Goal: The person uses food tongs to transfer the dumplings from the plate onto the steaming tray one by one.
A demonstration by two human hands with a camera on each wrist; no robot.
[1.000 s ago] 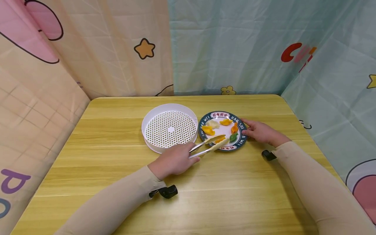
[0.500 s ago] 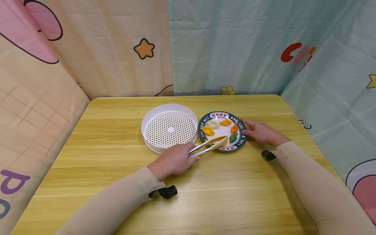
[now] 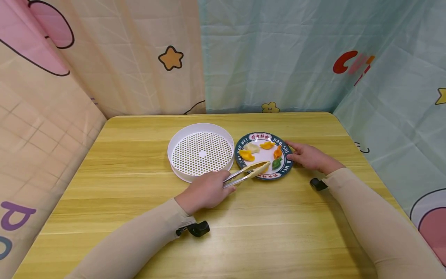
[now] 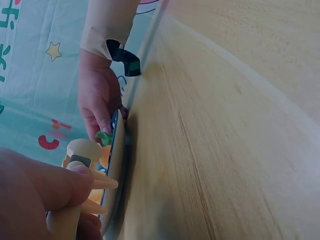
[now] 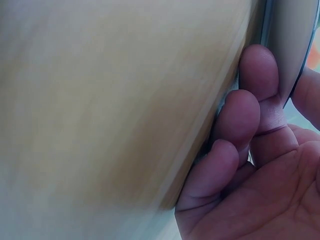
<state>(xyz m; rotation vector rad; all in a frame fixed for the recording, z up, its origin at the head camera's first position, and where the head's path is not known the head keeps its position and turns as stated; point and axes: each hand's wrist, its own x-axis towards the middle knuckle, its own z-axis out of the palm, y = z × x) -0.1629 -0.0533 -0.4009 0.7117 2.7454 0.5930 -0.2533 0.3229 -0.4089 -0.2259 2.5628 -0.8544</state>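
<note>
My left hand point(image 3: 208, 188) grips a pair of metal tongs point(image 3: 258, 170) with cream tips. The tips are drawn close together over the near part of a blue-rimmed plate point(image 3: 286, 169). A yellow-orange dumpling at the tips is mostly hidden; whether they pinch it, I cannot tell. Around the plate lie a white dumpling point(image 3: 251, 147), yellow dumplings point(image 3: 246, 155), an orange dumpling point(image 3: 277, 152) and a green dumpling point(image 3: 277, 163). My right hand point(image 3: 311, 157) holds the plate's right rim, thumb above; in the right wrist view, curled fingers point(image 5: 237, 117) rest against its underside.
Just left of the plate stands a round white steamer tray point(image 3: 172, 162) with a perforated bottom, behind my left hand. The wooden table point(image 3: 132, 174) meets printed curtains point(image 3: 265, 58) at its back and sides.
The tongs have closed: their tips were apart around the near yellow-orange dumpling and now sit close together, covering most of it. My right hand and the plate stay put.
</note>
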